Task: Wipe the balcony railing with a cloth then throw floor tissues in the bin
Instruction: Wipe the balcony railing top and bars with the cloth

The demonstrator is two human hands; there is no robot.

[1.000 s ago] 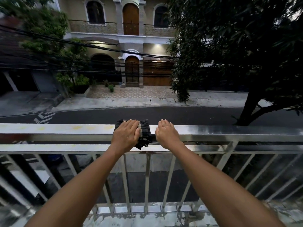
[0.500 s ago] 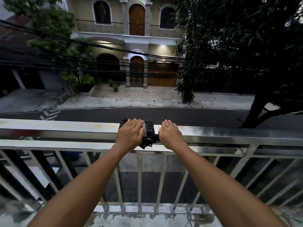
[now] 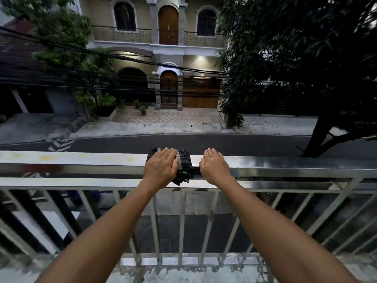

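Left hand (image 3: 160,166) presses flat on the dark cloth (image 3: 184,165) draped over the railing (image 3: 71,160) top; since a second ago the gap to the right hand (image 3: 214,167) widened. Right hand rests loosely curved on the rail, holding nothing. Wiping ongoing; tissues not in view.

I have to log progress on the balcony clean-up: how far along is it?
Done: the top rail right of the hands looks darker and glossy, possibly already wiped. In hand: the left hand presses the dark cloth on the rail; the right hand rests beside it. Left: the rail's yellow-stained left stretch, then the tissues and bin, neither in view.
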